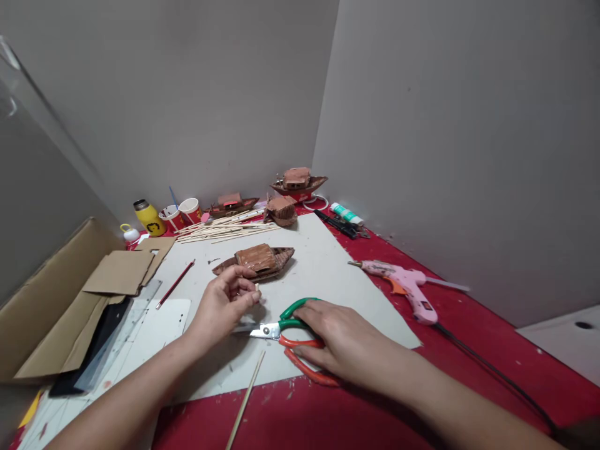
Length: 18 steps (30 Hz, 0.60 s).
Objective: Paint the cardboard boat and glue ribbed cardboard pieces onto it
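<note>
My right hand (335, 334) rests on the scissors (267, 331), its fingers around the green and orange handles. The metal blades point left, under my left hand (229, 297). That hand is closed in a pinch with a tiny pale piece (257, 288) at its fingertips, perhaps a bit of stick. Just behind my left fingers sits a brown model boat (255, 259) with a curved roof; its near side is partly hidden. A thin wooden stick (245, 400) lies in front, across the edge of the white sheet (323, 262).
A pink glue gun (403, 284) lies at the right with its black cable (497, 372). Further back are several sticks (210, 231), other model boats (299, 181), paper cups (190, 210) and a yellow bottle (150, 219). Cardboard pieces (119, 272) and a pencil (175, 284) are left.
</note>
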Tool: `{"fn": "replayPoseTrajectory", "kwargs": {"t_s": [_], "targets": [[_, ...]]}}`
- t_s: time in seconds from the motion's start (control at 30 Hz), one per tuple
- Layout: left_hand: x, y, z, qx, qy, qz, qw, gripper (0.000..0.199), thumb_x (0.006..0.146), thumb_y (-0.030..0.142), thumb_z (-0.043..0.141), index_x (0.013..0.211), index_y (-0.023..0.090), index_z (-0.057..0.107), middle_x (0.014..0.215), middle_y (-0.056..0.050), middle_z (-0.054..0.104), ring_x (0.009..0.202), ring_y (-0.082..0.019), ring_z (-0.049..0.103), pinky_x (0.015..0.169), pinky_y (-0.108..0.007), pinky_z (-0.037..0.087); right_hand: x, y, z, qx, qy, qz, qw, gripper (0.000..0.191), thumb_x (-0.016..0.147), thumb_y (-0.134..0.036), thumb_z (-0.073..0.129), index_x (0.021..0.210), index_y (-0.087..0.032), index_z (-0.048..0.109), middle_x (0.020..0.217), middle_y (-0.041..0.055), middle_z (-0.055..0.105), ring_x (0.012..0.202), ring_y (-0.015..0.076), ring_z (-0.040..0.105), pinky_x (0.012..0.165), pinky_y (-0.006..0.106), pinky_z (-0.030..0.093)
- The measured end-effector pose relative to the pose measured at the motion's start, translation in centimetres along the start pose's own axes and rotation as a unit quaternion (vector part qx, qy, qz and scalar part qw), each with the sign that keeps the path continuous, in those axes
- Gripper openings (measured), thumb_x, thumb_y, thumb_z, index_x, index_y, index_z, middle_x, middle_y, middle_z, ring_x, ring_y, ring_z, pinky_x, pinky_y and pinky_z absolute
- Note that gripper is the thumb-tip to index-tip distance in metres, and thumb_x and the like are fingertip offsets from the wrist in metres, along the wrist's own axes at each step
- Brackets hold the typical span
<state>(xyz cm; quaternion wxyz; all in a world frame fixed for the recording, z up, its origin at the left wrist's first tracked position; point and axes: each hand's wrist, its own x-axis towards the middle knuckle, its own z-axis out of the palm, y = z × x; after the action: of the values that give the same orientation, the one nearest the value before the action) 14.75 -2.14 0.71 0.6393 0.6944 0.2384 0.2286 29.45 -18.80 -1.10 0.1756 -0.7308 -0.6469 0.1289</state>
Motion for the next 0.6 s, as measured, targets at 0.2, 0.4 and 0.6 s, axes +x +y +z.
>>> {"fn": "replayPoseTrajectory", "kwargs": {"t_s": [0.2, 0.4, 0.6], "targets": [[0.3, -0.9, 1.7, 0.063, -0.026, 0.041, 0.997, 0.033, 0.078, 0.018, 0.068, 0.108, 0.020, 0.052, 0.076, 0.002, 0.065, 0.071, -0.012, 0.061, 0.068, -0.023, 0.048, 0.5, 0.1, 0.1, 0.237, 0.196, 0.006, 0.952, 0.016, 0.090, -0.028, 0.057, 0.094, -0.016, 0.067, 0.081, 0.0055, 0.067, 0.074, 0.0163, 0.062, 0.069, 0.026, 0.048], [-0.6, -2.8, 2.9, 0.168, -0.089, 0.160, 0.969, 0.039, 0.083, 0.011, 0.059, 0.118, 0.024, 0.048, 0.082, 0.003, 0.066, 0.072, -0.010, 0.061, 0.073, -0.022, 0.050, 1.7, 0.1, 2.0, 0.390, 0.204, 0.049, 0.897, 0.013, 0.083, -0.028, 0.064, 0.082, -0.017, 0.070, 0.072, 0.0022, 0.069, 0.065, 0.0141, 0.062, 0.062, 0.023, 0.049], [-0.9, -2.8, 1.7, 0.212, -0.085, 0.221, 0.948, 0.041, 0.084, 0.011, 0.059, 0.122, 0.022, 0.048, 0.088, 0.001, 0.066, 0.077, -0.011, 0.063, 0.074, -0.023, 0.052, 2.1, -0.4, 1.8, 0.440, 0.216, 0.065, 0.869, 0.010, 0.080, -0.026, 0.067, 0.074, -0.018, 0.066, 0.066, -0.0003, 0.066, 0.060, 0.0116, 0.061, 0.057, 0.021, 0.049]]}}
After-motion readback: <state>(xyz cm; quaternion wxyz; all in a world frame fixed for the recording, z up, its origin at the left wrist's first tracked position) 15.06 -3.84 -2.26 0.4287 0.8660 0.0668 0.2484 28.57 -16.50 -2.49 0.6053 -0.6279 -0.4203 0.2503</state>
